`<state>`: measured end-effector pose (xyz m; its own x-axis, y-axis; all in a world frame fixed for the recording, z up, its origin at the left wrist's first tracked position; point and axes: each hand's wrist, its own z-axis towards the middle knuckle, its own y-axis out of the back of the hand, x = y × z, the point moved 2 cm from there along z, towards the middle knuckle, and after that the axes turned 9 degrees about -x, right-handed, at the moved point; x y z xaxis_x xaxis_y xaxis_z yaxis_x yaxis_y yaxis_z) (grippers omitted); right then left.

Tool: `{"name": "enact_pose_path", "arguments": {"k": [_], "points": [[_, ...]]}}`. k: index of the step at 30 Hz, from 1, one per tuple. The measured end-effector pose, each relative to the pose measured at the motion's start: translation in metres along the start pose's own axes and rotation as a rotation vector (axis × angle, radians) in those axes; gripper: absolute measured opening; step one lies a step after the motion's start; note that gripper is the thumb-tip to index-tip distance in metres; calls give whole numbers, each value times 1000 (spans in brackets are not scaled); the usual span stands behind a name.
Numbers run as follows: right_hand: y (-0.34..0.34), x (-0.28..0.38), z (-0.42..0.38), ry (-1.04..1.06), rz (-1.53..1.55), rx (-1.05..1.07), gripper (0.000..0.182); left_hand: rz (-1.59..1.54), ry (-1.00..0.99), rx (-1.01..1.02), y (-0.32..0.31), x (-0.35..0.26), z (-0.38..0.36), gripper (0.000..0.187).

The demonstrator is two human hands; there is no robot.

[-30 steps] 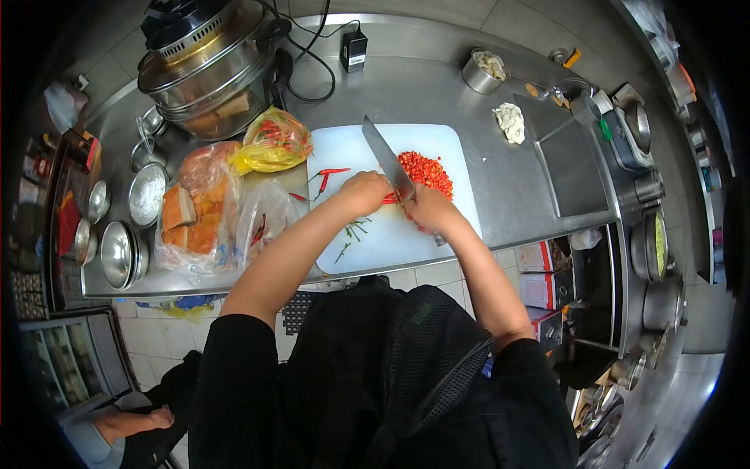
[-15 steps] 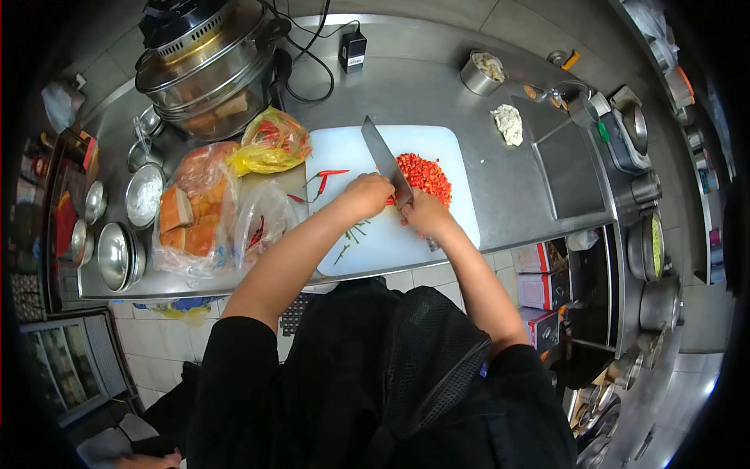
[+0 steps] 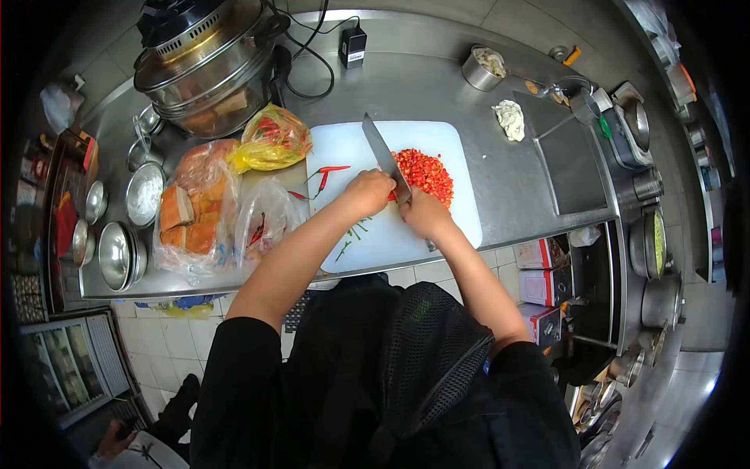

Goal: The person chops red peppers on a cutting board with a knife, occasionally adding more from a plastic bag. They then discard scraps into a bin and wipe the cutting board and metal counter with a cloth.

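On the white cutting board (image 3: 449, 234), my right hand (image 3: 427, 214) is wrapped round the handle of a kitchen knife (image 3: 378, 147), its wide blade pointing away from me. My left hand (image 3: 370, 193) is closed against the blade's left side. Red chili (image 3: 392, 197) shows at its fingertips, mostly hidden. To the right of the blade lies a heap of chopped red chili (image 3: 426, 176). A few whole red chilies (image 3: 323, 181) are left of my left hand, and cut green stems (image 3: 353, 234) lie nearer to me.
Left of the board are a clear bag (image 3: 269, 211), a yellow bag of chilies (image 3: 273, 141) and bagged orange-brown blocks (image 3: 191, 219). Metal bowls (image 3: 115, 254) and a large cooker (image 3: 207, 78) stand beyond. A sink (image 3: 570, 168) lies right. Another person's hand (image 3: 117, 442) shows lower left.
Both hands and the knife stay almost in place, with the chili heap looking slightly spread. At the lower left, the other person's leg and hand have shifted.
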<state>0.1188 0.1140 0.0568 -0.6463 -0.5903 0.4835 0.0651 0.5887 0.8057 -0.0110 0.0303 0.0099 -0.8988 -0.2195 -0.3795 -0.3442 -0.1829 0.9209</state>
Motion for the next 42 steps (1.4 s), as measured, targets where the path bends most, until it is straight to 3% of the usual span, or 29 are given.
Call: {"name": "enact_pose_path", "arguments": {"k": [1, 7, 10, 12, 17, 21, 23, 26, 35, 37, 38, 42], "points": [[-2, -1, 4, 41, -10, -104, 27, 6, -1, -13, 1, 0, 1, 15], [29, 22, -12, -26, 49, 131, 29, 18, 13, -20, 2, -2, -3, 15], [-2, 3, -7, 12, 122, -101, 30, 33, 28, -25, 9, -5, -1, 16], [-7, -1, -6, 18, 106, -91, 30, 28, 48, 19, 7, -9, -12, 18], [-5, 2, -5, 3, 82, -65, 32, -72, 115, -135, 28, -8, -22, 22], [0, 9, -8, -5, 71, -79, 32, -43, 92, -148, 20, 3, -24, 21], [1, 9, -8, -5, 62, -78, 32, -67, 96, -43, 12, 5, -21, 19], [-1, 7, -7, 16, 65, -87, 33, -75, 89, -41, 10, 3, -20, 17], [18, 13, -1, -23, 78, 137, 25, -41, 80, -61, -6, 0, -11, 16], [-6, 3, 4, 134, 0, -156, 29, -39, 80, -49, -9, 0, -11, 16], [-2, 2, 5, 22, 57, -55, 28, -40, 80, -43, -9, 0, -9, 17], [33, 26, -5, -6, 57, 108, 27, -52, 113, -67, -9, 0, -8, 17]]}}
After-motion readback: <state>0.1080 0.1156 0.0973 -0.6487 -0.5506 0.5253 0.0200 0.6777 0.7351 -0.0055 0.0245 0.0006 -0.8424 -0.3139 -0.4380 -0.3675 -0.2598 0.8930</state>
